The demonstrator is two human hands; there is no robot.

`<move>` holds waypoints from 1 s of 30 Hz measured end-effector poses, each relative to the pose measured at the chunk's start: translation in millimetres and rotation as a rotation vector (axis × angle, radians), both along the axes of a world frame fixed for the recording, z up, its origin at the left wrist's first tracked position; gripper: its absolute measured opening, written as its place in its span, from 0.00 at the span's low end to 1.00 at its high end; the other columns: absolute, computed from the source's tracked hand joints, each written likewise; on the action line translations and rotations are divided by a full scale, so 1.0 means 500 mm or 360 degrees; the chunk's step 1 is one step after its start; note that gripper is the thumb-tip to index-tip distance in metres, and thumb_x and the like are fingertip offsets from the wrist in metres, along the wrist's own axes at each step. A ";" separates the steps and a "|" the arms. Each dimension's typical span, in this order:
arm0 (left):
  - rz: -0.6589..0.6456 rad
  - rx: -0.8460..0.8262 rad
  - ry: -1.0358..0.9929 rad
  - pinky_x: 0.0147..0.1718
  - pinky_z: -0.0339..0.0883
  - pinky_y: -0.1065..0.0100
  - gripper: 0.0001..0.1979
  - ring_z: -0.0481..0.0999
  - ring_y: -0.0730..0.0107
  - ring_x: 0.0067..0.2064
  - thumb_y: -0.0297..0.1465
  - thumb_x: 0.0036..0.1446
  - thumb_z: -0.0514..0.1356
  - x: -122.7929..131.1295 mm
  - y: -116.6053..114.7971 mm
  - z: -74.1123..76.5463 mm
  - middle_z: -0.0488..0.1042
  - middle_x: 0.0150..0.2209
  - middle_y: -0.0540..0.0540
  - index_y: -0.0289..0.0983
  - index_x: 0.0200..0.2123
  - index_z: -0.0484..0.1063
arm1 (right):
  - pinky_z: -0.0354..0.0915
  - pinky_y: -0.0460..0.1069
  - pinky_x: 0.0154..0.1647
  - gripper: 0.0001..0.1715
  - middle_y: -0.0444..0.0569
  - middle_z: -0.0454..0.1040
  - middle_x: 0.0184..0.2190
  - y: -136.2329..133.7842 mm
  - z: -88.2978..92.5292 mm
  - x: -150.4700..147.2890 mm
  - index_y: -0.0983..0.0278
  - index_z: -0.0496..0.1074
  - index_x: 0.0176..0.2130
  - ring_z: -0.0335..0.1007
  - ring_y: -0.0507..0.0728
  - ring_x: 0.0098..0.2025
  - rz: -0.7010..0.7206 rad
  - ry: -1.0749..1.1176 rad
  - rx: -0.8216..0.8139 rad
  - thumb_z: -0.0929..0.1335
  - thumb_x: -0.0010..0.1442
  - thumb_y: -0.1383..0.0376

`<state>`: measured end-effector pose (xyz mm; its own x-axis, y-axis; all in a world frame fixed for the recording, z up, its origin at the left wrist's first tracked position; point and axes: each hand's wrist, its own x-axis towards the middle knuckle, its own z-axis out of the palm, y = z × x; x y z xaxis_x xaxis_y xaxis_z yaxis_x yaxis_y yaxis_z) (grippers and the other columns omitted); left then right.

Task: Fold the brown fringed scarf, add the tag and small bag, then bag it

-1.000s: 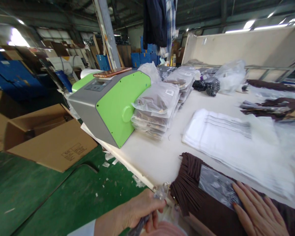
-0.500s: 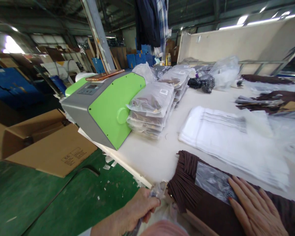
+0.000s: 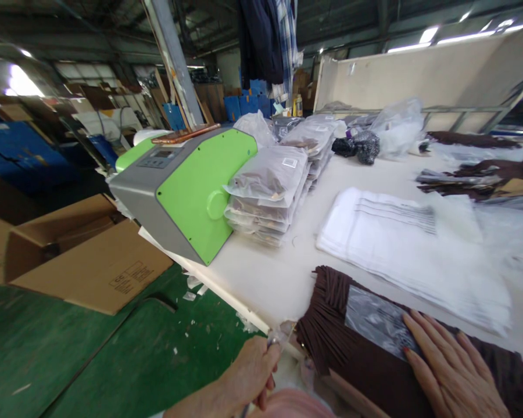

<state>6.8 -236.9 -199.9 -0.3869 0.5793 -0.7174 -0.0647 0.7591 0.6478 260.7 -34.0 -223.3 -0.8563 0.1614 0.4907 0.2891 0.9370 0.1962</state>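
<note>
Across the near table edge lies a dark brown folded textile with fringes point(image 3: 366, 366), and a small clear plastic packet point(image 3: 377, 319) rests on top of it. My right hand point(image 3: 457, 366) is spread flat over the textile, its fingertips on the packet's right end. To the left of the fringes, my left hand point(image 3: 250, 368) is closed in a fist at the table edge. What it grips is mostly hidden; a greyish bit shows at the thumb, and crumpled clear plastic point(image 3: 278, 335) is beside it. Part of a cardboard piece point(image 3: 353, 395) shows under the textile.
A green and grey machine point(image 3: 200, 197) stands at the table's left edge, against stacked bagged goods point(image 3: 265, 180). White plastic bags point(image 3: 387, 244) lie beyond the brown textile. An open cardboard box point(image 3: 100, 261) is on the green floor. More brown textiles point(image 3: 497, 174) are at right.
My left hand has shifted slightly down and left, and less of the greyish material below it shows. My right hand stays in place on the textile.
</note>
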 end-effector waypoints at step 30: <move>-0.0525 0.1655 0.1122 0.35 0.68 0.77 0.08 0.75 0.74 0.35 0.26 0.57 0.54 -0.023 0.038 0.065 0.75 0.32 0.49 0.41 0.37 0.72 | 0.43 0.59 0.63 0.26 0.57 0.65 0.55 -0.021 0.023 -0.034 0.71 0.59 0.57 0.50 0.59 0.62 -0.0428 0.0079 0.0000 0.56 0.62 0.62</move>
<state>-4.8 -218.0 -167.2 -0.2276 0.8777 0.4218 0.6216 -0.2024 0.7567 243.8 -44.5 -212.0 -0.7577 0.3797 0.5308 0.5366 0.8254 0.1756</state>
